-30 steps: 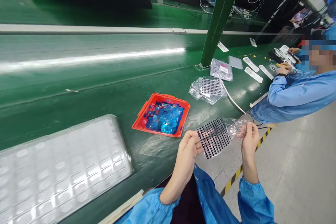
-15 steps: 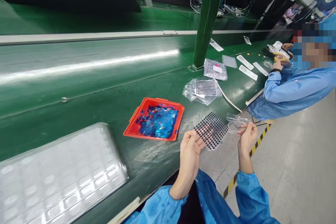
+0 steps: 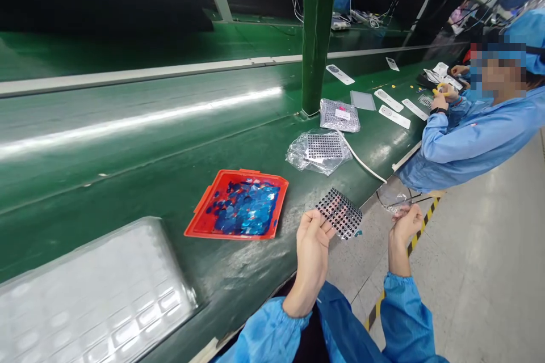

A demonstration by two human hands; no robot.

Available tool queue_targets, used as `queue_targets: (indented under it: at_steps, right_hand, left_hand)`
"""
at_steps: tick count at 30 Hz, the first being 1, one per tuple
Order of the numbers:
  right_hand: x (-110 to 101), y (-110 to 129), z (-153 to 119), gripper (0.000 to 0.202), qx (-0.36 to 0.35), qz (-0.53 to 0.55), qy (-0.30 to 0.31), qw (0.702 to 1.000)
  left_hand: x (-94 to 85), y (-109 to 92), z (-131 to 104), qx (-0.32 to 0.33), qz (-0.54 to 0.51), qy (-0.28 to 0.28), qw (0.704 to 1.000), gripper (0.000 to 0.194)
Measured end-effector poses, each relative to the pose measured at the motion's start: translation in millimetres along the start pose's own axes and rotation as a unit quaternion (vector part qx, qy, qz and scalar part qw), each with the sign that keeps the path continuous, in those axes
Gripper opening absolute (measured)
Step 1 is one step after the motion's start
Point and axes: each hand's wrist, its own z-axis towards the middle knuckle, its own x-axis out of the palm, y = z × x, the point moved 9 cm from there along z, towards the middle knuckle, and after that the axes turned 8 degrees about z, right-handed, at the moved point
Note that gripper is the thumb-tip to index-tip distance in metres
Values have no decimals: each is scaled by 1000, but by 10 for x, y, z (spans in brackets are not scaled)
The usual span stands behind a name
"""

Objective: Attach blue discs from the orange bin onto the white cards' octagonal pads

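Lower centre-right of the frame: the left hand [image 3: 314,249] pinches, thumb against curled fingers, the left edge of a clear sheet of black dots [image 3: 339,215], which is raised and tilted near the bench edge. To its right, the right hand [image 3: 405,229], its fingertips drawn together, grips a crumpled clear film [image 3: 398,203], apart from the sheet. Left of the hands, a red plastic tray [image 3: 199,222] holds loose blue discs [image 3: 247,208]. Above the sheet, a clear bag [image 3: 298,153] with similar dots lies beside a white cable [image 3: 366,163]; just beyond is a labelled packet [image 3: 339,116]. Lower left: a translucent blister tray [image 3: 97,289] on the green bench [image 3: 140,195]. Upper centre: a green post [image 3: 315,39]. Right: white elongated panels [image 3: 394,117] lie near a co-worker [image 3: 472,136] in blue, whose hand holds a yellow object [image 3: 436,92].
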Motion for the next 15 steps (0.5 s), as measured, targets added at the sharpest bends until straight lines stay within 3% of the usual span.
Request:
queue_targets:
  at_steps: [3,7,13,15]
  right_hand:
    - [-189,-50,3,39,7,-5,2,1000]
    - [-538,-181,-39,35,20,-18,0,1000]
    - [-1024,-333,-335,41,57,-37,33,997]
    - [-1093,-294,-453,41,66,-33,59,996]
  left_hand:
    - [275,-49,74,-9,-12,33,999,40]
    - [897,-76,378,-37,-17,86,995,13]
    - [2183,54,1414,-92,37,134,986,28]
    - [2506,81,1772,-94,69,130,985,34]
